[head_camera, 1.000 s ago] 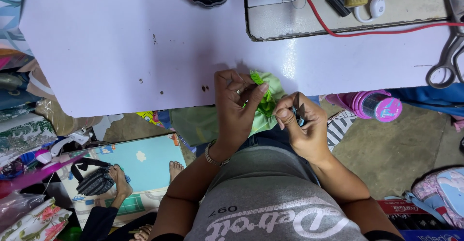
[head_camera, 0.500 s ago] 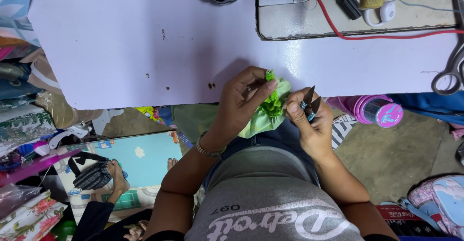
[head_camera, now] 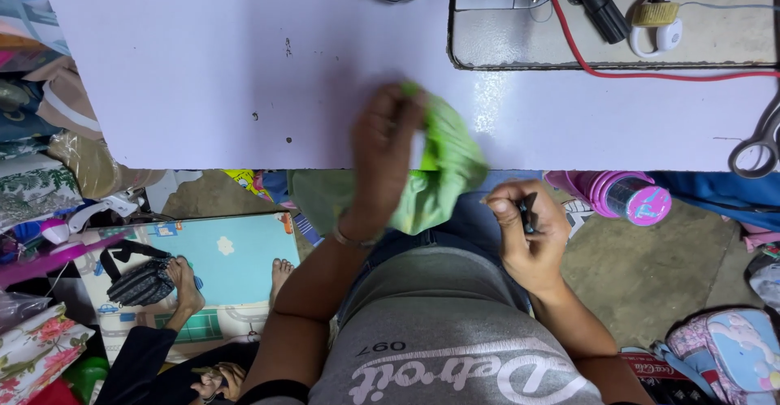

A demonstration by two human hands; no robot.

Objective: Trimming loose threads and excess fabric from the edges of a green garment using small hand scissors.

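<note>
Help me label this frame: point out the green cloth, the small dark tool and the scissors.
green cloth (head_camera: 445, 157), head view, on its bunched middle.
small dark tool (head_camera: 530, 210), head view, on the tip above the right hand's fingers.
scissors (head_camera: 756, 141), head view, on the handle loops.

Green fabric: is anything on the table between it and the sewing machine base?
Nothing visible. The left hand holds the green fabric over the table edge; the stretch up to the sewing machine base looks bare. The right hand holds a small dark tool below the edge.
</note>
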